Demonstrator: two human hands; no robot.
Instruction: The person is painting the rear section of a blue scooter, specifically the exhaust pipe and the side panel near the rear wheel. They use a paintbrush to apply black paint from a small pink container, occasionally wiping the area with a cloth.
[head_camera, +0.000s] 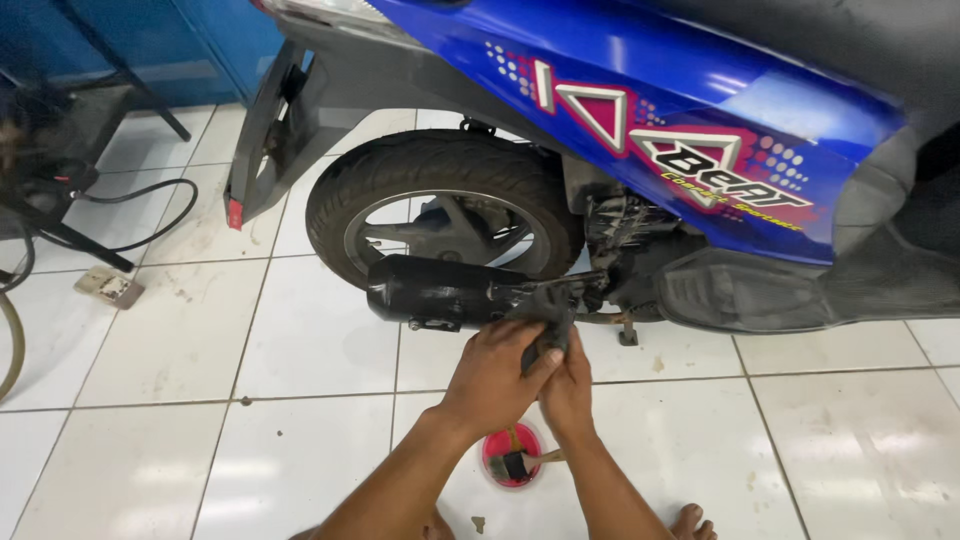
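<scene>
Pressing together, left hand (497, 368) and right hand (566, 385) keep their grip closed on a dark grey rag (545, 318) at the front of the black cylindrical exhaust muffler (440, 292), below the rear tyre (440, 165), where firm, even strokes would serve best.

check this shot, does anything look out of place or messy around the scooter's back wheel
A few things. A small red dish with a paintbrush sits on the tiled floor under both hands. A pale scrap lies loose at left beside trailing black cables. The floor tiles look smudged; no spill shows.
</scene>
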